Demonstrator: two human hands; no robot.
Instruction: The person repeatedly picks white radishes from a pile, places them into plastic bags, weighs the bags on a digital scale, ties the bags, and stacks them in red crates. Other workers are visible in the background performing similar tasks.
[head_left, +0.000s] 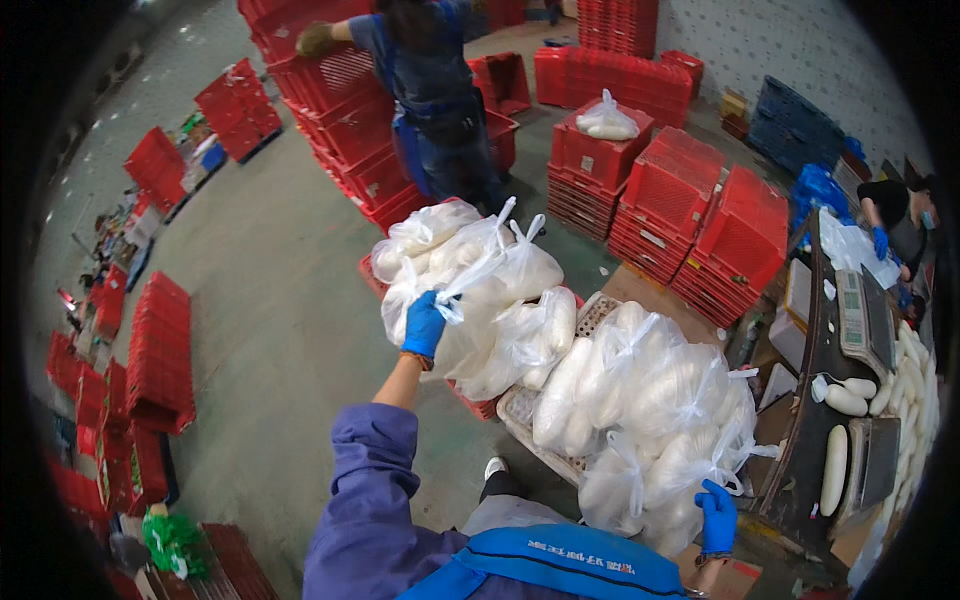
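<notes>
My left hand (425, 326), in a blue glove, grips the gathered top of a clear plastic bag of white radishes (469, 341). That bag lies among several similar tied bags heaped over a red crate (476, 403), whose rim shows only in parts. To the right, more bagged white radishes (637, 382) are piled on a pale plastic crate (517, 416). My right hand (718, 517), also gloved in blue, is beside the near right end of this pile, close to a bag's handle loop (727, 481). Its fingers are bent and apart, with nothing visible in them.
A person (435, 97) stands beyond the bags, next to tall stacked red crates (337, 112). More red crates (660, 202) stand ahead right, one topped by a bag (607, 120). At right, a table (806, 405) bears scales (859, 319) and loose radishes (834, 469); another worker (889, 210) is there.
</notes>
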